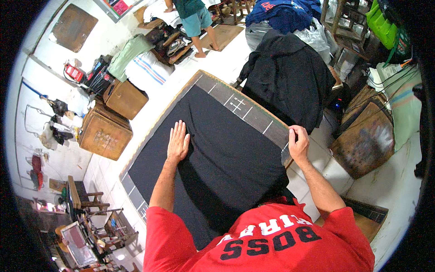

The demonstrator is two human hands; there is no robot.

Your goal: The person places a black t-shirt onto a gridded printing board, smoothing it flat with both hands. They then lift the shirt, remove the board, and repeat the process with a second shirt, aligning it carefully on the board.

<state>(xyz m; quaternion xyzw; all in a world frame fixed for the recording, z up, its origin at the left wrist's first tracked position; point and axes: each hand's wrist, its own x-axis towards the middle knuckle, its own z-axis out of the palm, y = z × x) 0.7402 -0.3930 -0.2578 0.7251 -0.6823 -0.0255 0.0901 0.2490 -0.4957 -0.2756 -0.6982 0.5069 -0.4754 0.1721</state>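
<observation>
Before me lies a dark board with a yellowish rim and white line marks along its border. Black fabric covers most of it, with soft creases running from near my left hand toward the right. Flat on this cloth rests my left hand, palm down, holding nothing. At the board's right corner my right hand has curled fingers, with thumb and forefinger at the edge. Whether they pinch the board or a bit of cloth cannot be made out. Near my body the fabric passes under my red shirt.
A heap of black cloth stands just beyond the board, with navy garments behind. Brown boards lean at the right. Wooden boxes stand on the left. A person stands at the back. Wooden frames crowd the lower left.
</observation>
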